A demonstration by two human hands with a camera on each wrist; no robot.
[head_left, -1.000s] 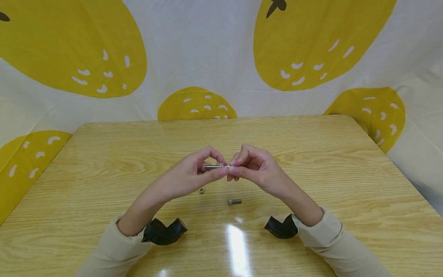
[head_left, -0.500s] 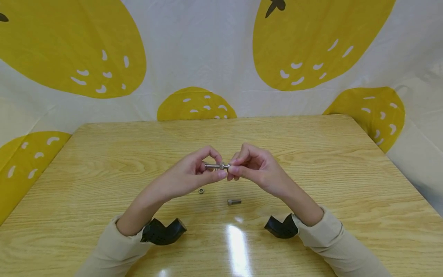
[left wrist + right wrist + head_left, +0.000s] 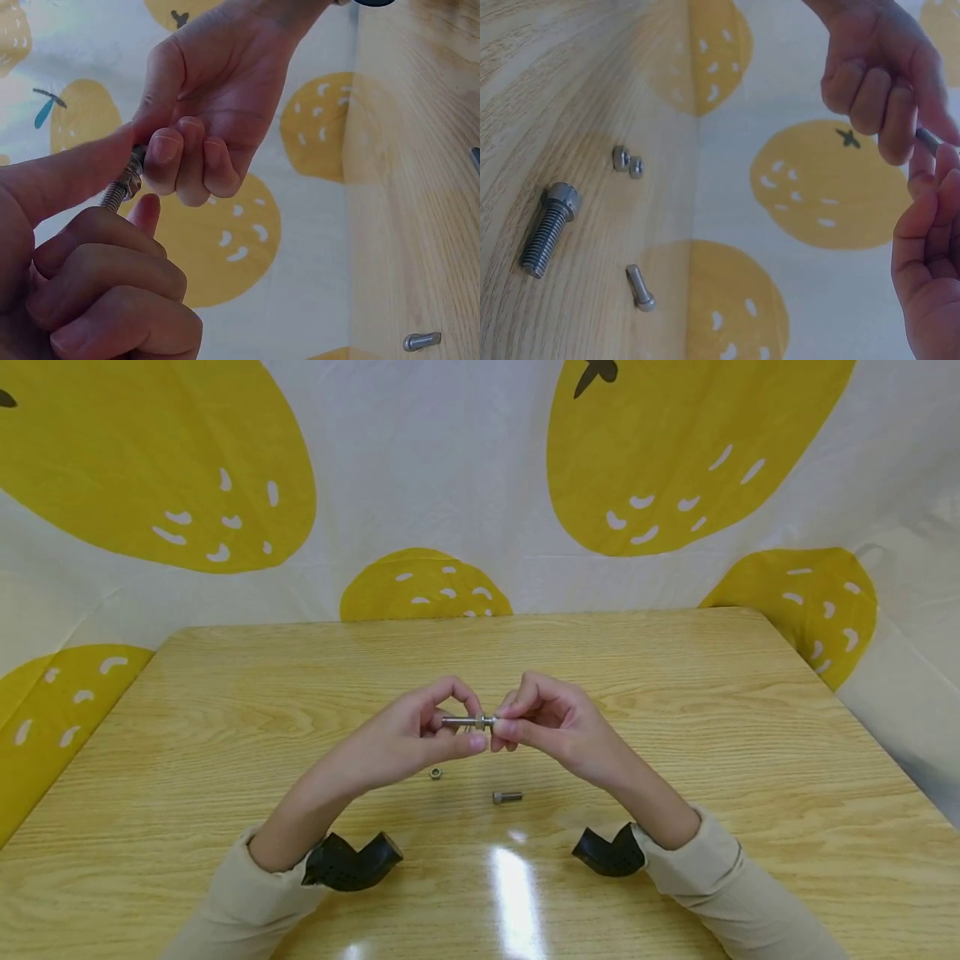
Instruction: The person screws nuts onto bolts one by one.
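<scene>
In the head view a silver bolt (image 3: 459, 721) with a nut (image 3: 480, 722) round its shank is held level above the table. My right hand (image 3: 558, 718) pinches the bolt's end beside the nut, covering that end. My left hand (image 3: 408, 731) has its index finger and thumb curled about the nut, index tip at its far side and thumb slightly below it. The left wrist view shows the threaded shank (image 3: 112, 196) running between the left thumb and curled fingers, with the nut (image 3: 131, 181) near the right hand's fingertips.
A loose nut (image 3: 436, 773) and a socket-head bolt (image 3: 507, 797) lie on the wooden table (image 3: 300, 677) under the hands. The right wrist view shows a second nut (image 3: 636, 167) and a smaller bolt (image 3: 640, 289). A patterned cloth (image 3: 435, 460) hangs behind.
My left thumb and index finger have spread from a tight pinch at the nut, leaving it more exposed. My right hand holds its place at the bolt's end.
</scene>
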